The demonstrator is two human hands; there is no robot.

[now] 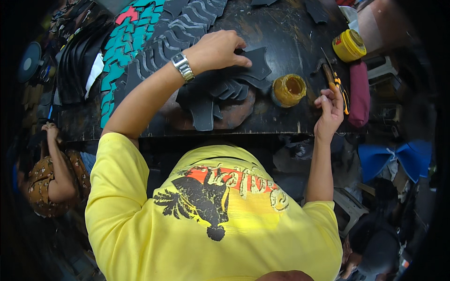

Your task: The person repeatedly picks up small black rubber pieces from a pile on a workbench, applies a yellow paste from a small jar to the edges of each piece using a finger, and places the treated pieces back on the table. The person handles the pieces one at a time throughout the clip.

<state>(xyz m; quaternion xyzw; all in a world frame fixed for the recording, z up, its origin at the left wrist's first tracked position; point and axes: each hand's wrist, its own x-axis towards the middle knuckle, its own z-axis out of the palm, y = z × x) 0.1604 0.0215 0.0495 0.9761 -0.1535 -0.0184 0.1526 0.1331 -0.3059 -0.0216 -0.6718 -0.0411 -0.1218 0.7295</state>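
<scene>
My left hand (219, 50), with a metal watch (183, 66) on its wrist, reaches over a heap of black cut sheet pieces (199, 105). Its thumb and bent fingers are on a flat black cut piece (258, 64), whose far end sticks out to the right. My right hand (329, 112) is at the table's right side, fingers curled at the end of a wooden-handled tool (327, 74); the fingers partly hide the grip. Orange-handled scissors (343, 93) lie beside those fingers. Between the hands stands an open yellow-brown jar (289, 90), coated with smears.
Overlapping rows of black pieces (164, 51) and teal pieces (123, 61) cover the table's left side, one red piece (127, 15) among them. A yellow container (349, 46) and a maroon roll (359, 93) line the right edge. Another person (58, 180) sits at left.
</scene>
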